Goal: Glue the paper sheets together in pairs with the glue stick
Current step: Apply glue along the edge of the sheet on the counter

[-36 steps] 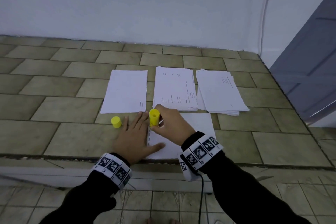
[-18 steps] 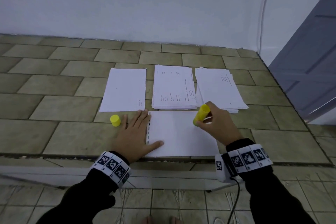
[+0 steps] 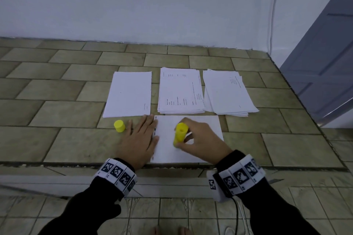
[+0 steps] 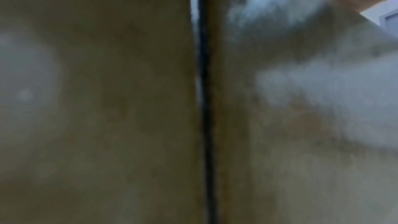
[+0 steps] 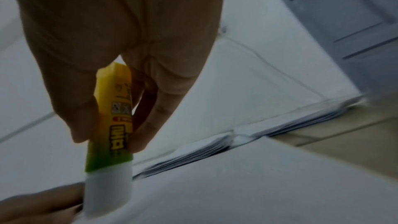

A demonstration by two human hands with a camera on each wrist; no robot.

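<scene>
Right hand (image 3: 200, 140) gripping yellow glue stick (image 3: 180, 133) on sheet (image 3: 202, 129), left hand (image 3: 139, 140) flat beside, tiled ledge (image 3: 57, 112), white wall (image 3: 152, 5), label unreadable

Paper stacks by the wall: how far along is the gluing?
Done: the cap is off. In hand: the right hand rubs the glue stick on one sheet, the left hand pressing its edge flat. Left: three stacks, number glued unclear.
</scene>
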